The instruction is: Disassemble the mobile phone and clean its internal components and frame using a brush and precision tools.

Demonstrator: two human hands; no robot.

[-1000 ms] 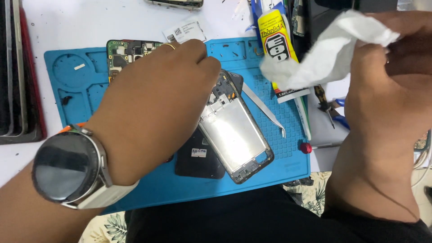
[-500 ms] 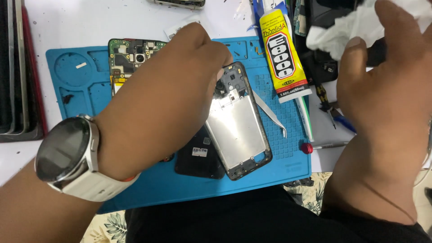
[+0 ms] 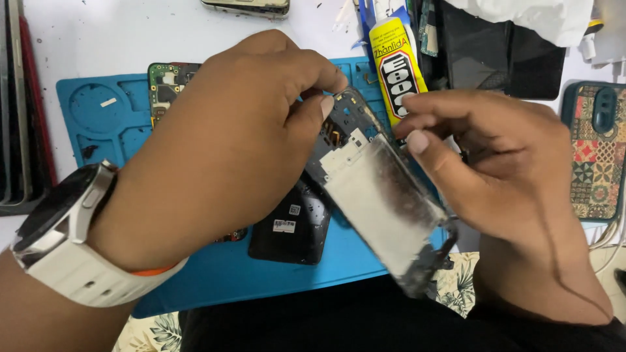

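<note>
The left hand (image 3: 241, 137), wearing a round smartwatch on a white strap (image 3: 65, 241), pinches the top end of a stripped phone mid-frame with a silvery metal plate (image 3: 381, 208) between thumb and fingers. A second ago the frame lay low over the blue silicone repair mat (image 3: 215, 287), steadied by this hand alone; now it is raised and tilted, its lower end blurred toward the bottom centre of the frame. The right hand (image 3: 502, 176), which half a second ago was up at the top right clutching a crumpled white cloth (image 3: 521, 16), has let the cloth go and come down to the frame's right edge, fingers loosely curled against it. The cloth now lies at the top right of the surface. With both hands on it, the frame is under closer control.

Under the frame a black phone back panel (image 3: 290, 228) rests on the mat. A green circuit board (image 3: 166, 88) sits at the mat's upper left, and a yellow glue tube (image 3: 394, 68) lies just above the right hand.
</note>
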